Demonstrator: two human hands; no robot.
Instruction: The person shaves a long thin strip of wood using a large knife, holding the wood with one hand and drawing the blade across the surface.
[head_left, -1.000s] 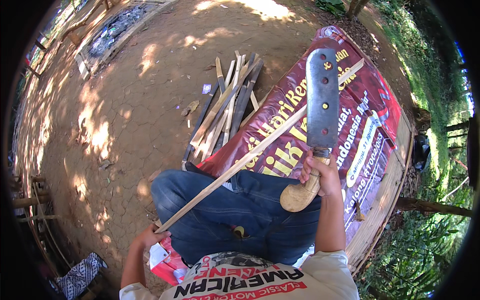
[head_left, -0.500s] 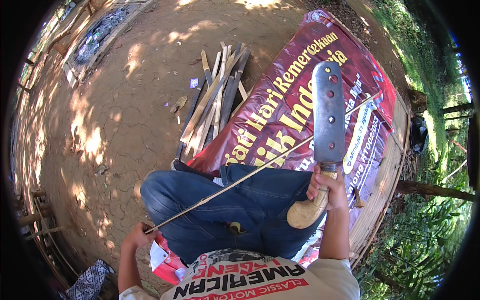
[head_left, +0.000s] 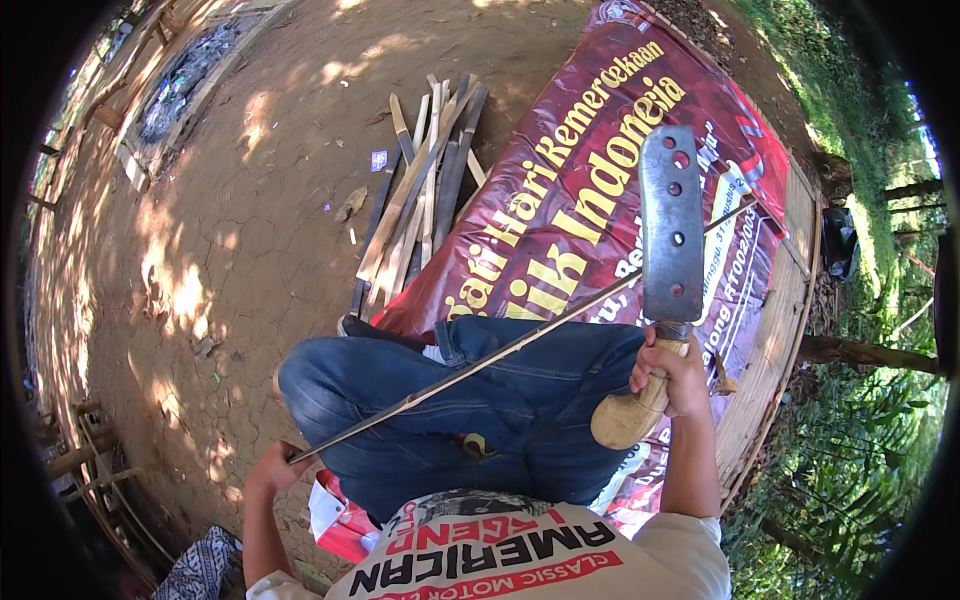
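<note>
My left hand [head_left: 278,468] is closed around the near end of a long, thin bamboo strip [head_left: 480,361]. The strip slants across my crossed legs in blue jeans, and its far part passes behind the blade, over the banner. In my right hand [head_left: 675,374] is a broad cleaver [head_left: 672,222], gripped by its pale, bulbous wooden handle with the dark blade pointing away from me. Several round holes run along that blade. From this view I cannot tell whether blade and strip touch.
A maroon banner [head_left: 545,235] with yellow lettering covers a bamboo slat platform [head_left: 775,335] on the right. Split bamboo pieces [head_left: 412,205] lie piled on the dirt ahead. An ash pit [head_left: 195,85] is far left, patterned cloth [head_left: 203,565] lower left, greenery at right.
The cleaver has shifted slightly right in my right hand. The bamboo strip has turned somewhat, showing more of its dark side. My left hand keeps its grip.
</note>
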